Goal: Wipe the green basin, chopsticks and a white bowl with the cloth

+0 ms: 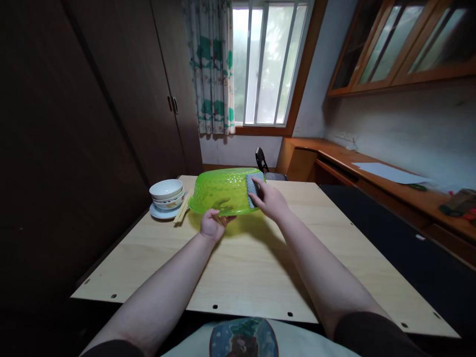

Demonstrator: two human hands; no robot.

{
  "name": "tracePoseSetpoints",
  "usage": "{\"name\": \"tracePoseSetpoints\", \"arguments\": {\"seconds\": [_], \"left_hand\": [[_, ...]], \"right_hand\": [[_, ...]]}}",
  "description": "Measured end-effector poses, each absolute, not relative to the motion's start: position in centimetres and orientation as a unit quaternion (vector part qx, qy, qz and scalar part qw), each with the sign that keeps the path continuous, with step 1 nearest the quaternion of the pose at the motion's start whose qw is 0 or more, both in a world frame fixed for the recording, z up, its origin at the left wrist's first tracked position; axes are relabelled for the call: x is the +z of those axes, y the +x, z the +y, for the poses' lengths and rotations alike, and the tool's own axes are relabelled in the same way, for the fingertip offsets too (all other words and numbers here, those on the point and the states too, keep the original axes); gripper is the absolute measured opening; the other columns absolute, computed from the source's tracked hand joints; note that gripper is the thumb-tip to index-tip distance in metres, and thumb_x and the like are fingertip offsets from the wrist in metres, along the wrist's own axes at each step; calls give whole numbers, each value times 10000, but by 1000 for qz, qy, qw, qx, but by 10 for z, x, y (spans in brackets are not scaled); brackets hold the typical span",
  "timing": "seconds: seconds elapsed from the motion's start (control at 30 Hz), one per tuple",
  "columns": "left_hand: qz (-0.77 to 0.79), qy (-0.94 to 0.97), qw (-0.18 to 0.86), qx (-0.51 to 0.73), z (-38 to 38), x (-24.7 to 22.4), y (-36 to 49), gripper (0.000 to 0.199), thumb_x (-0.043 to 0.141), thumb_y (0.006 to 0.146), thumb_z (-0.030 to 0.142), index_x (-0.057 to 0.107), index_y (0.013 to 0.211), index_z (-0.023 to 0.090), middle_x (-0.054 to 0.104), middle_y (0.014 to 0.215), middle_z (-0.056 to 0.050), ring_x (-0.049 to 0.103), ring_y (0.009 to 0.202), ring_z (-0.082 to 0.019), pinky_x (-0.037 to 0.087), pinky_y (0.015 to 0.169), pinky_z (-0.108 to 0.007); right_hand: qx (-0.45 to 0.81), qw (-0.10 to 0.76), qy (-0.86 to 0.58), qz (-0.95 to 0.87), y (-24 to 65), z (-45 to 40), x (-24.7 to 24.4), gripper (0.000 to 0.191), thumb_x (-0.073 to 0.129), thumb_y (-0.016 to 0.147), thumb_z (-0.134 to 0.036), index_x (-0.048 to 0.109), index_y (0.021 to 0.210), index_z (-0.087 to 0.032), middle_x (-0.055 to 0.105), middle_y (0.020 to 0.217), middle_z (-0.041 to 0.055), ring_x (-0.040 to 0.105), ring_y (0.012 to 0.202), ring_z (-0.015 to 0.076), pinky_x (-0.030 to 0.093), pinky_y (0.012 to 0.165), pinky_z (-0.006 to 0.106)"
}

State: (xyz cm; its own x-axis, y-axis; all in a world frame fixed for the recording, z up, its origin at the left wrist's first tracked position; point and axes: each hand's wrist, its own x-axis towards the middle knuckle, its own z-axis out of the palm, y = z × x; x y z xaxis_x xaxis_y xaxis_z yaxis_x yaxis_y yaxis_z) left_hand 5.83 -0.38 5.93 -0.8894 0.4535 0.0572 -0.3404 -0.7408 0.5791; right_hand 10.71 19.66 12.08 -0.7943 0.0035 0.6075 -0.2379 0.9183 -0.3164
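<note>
A translucent lime-green plastic basin [219,191] with a dimpled surface is held tilted at the far end of the pale wooden table [238,267]. My left hand [213,225] grips its near lower rim. My right hand [267,200] presses a grey textured sponge [253,190] against the basin's right side. The sponge is partly covered by my fingers. To the left of the basin, a stack of white bowls [166,193] sits on a pale blue-rimmed plate [159,212], with wooden chopsticks [183,207] lying beside it.
A dark wardrobe [111,99] fills the left side. Behind the table stand a black chair [262,161] and a curtained window [256,64]. A wooden desk [372,191] to the right holds paper and small items. A dark surface [390,238] adjoins the table's right edge.
</note>
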Motion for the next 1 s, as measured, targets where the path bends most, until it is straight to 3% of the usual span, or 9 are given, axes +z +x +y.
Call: {"name": "tracePoseSetpoints", "arguments": {"seconds": [0.3, 0.5, 0.8, 1.0], "left_hand": [[287, 109, 223, 925, -3, 55, 58, 529, 489, 632, 185, 621, 1144, 173, 738, 894, -78, 689, 789, -228, 538, 753, -402], [290, 100, 216, 927, -2, 58, 58, 534, 493, 616, 184, 627, 1133, 175, 734, 893, -73, 690, 819, -239, 534, 795, -428], [285, 96, 216, 929, -5, 60, 58, 524, 484, 621, 191, 632, 1124, 185, 734, 875, -70, 686, 760, -220, 535, 715, -386], [270, 89, 212, 935, -7, 61, 56, 514, 492, 631, 219, 634, 1125, 199, 730, 892, -67, 677, 746, -216, 532, 725, -393]], "right_hand": [[199, 326, 56, -923, 102, 205, 117, 562, 486, 885, -387, 398, 1407, -200, 623, 1208, 137, 600, 1022, 278, 478, 824, 408], [179, 308, 120, -927, 109, 185, 121, 588, 535, 863, -384, 399, 1414, -231, 636, 1173, 118, 601, 988, 258, 479, 832, 405], [215, 330, 13, -919, 95, 223, 113, 512, 464, 893, -416, 468, 1357, -200, 669, 1063, 115, 619, 901, 259, 475, 763, 380], [218, 360, 50, -906, 97, 220, 110, 537, 425, 908, -470, 459, 1354, -172, 656, 1033, 124, 604, 877, 260, 468, 769, 383]]}}
